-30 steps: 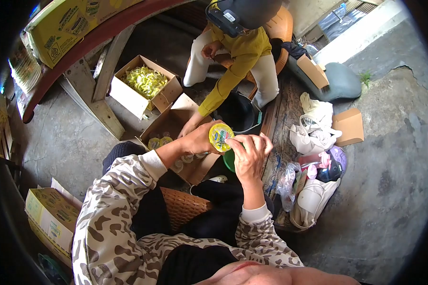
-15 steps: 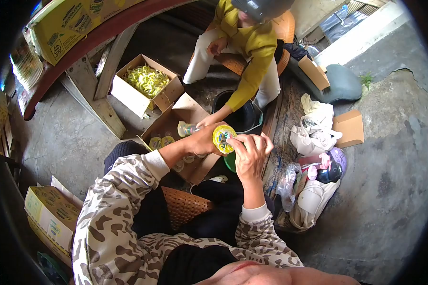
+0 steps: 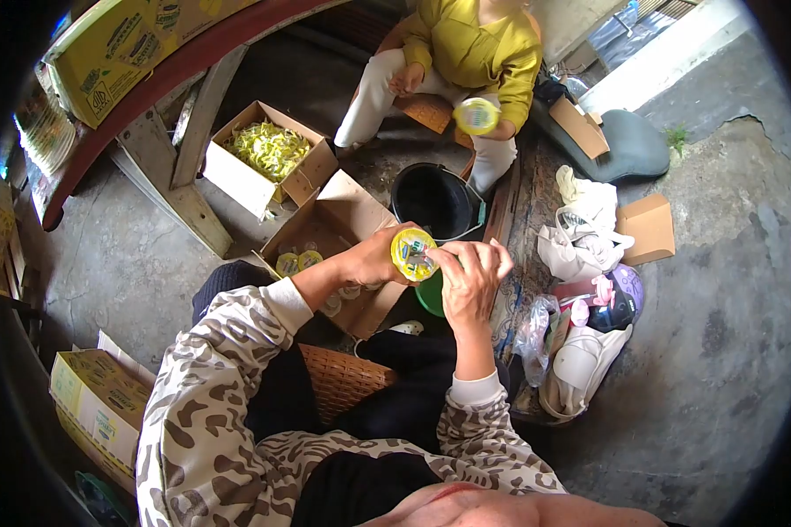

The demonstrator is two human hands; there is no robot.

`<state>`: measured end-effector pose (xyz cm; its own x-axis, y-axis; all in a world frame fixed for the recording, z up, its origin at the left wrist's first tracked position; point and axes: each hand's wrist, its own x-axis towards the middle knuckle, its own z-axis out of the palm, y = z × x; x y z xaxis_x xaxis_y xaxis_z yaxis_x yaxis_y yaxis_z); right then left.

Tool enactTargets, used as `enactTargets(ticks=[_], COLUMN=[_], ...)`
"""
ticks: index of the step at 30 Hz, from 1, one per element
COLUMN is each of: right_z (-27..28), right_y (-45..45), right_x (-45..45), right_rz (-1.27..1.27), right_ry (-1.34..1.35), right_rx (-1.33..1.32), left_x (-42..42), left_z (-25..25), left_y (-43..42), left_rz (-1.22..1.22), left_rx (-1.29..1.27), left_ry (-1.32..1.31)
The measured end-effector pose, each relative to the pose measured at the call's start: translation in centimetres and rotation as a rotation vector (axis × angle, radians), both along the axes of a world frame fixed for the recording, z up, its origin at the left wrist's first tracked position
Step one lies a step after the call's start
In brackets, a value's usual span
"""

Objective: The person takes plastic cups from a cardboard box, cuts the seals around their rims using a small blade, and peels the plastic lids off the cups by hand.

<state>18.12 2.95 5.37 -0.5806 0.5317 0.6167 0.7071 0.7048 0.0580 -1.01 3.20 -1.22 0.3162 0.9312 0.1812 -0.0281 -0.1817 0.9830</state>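
Observation:
My left hand (image 3: 371, 260) is wrapped round a plastic cup (image 3: 413, 253) with a yellow printed film lid, its top tilted toward me. My right hand (image 3: 470, 285) has thumb and forefinger pinched together at the right part of that lid, the other fingers curled above. Just beyond and below my hands stands an opened cardboard box (image 3: 353, 204). Several similar cups (image 3: 309, 259) lie in it, partly hidden by my left forearm.
Opposite sits a person in a yellow top (image 3: 475, 53), holding another yellow-lidded cup (image 3: 476, 116). A black bucket (image 3: 439, 198) stands between us. Further left is a box of yellow strips (image 3: 268, 149). Bags (image 3: 580, 369) lie to the right; a printed carton (image 3: 101, 395) is at lower left.
The other person has drawn an arm back from the cardboard box and now holds a cup up near the knee, uncovering the black bucket. My hands stay almost in place on my cup.

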Motion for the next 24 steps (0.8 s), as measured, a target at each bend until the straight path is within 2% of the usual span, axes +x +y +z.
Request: enactTargets(ticks=[24], right_z=[0.4], right_y=[1.0], right_x=[1.4], right_rz=[-0.068], right_ry=[0.056], right_rx=[-0.007], left_x=[-0.3], left_z=[-0.1], left_y=[0.3], left_rz=[-0.003], left_rx=[-0.014], left_ry=[-0.031])
